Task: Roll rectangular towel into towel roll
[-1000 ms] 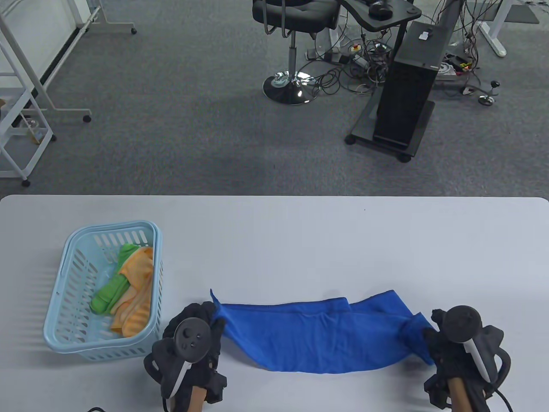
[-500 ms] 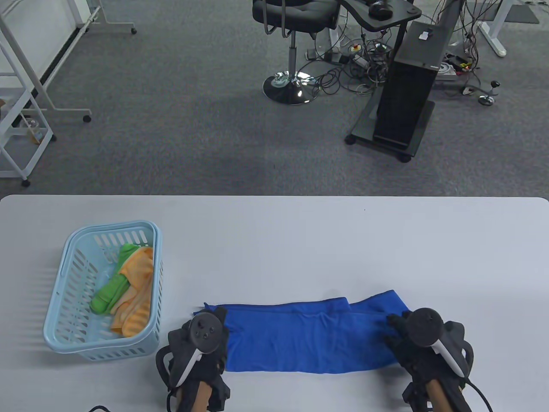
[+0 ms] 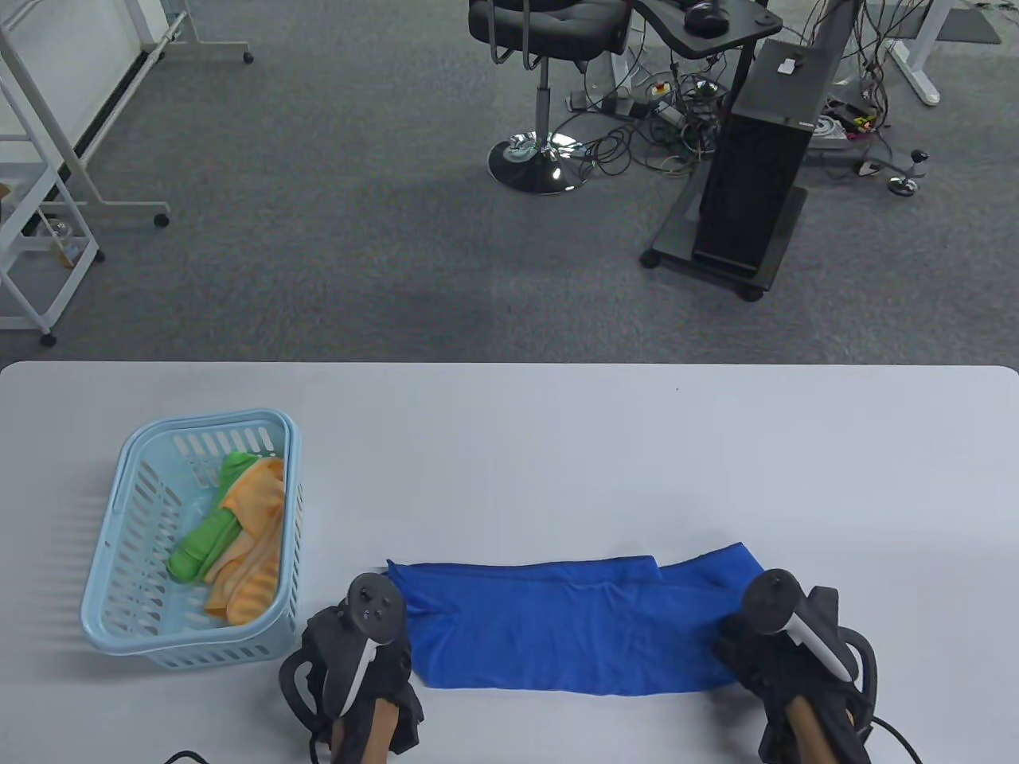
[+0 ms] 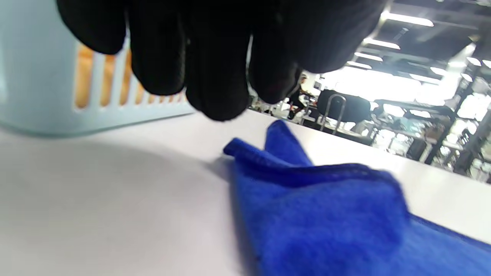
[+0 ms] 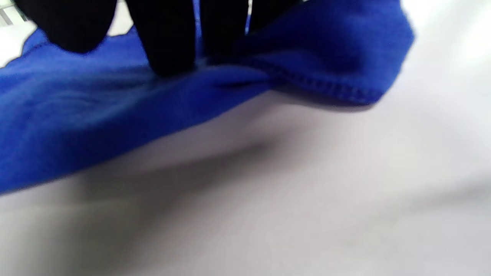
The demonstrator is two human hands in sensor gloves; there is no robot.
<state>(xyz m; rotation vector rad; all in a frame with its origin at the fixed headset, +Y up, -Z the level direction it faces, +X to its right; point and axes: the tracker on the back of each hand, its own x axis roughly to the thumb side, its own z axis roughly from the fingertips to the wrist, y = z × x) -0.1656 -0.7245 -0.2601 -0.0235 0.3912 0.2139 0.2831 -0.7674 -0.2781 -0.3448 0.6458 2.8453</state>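
Note:
A blue towel (image 3: 557,629) lies folded into a long strip near the table's front edge. My left hand (image 3: 370,637) is at its left end. In the left wrist view its fingers (image 4: 215,76) hang above the table, apart from the towel's corner (image 4: 284,153), and hold nothing. My right hand (image 3: 752,641) is over the towel's right end. In the right wrist view its fingers (image 5: 168,46) are on the towel (image 5: 115,111) and hold that end a little off the table.
A light blue plastic basket (image 3: 119,629) with green and orange cloths stands at the front left, close to my left hand; it also shows in the left wrist view (image 4: 38,76). The white table (image 3: 557,461) stretches behind the towel.
Both hands held the towel's ends stretched out, then laid it down. The left hand has let go and drawn back. The right hand moved inward with the towel's right end.

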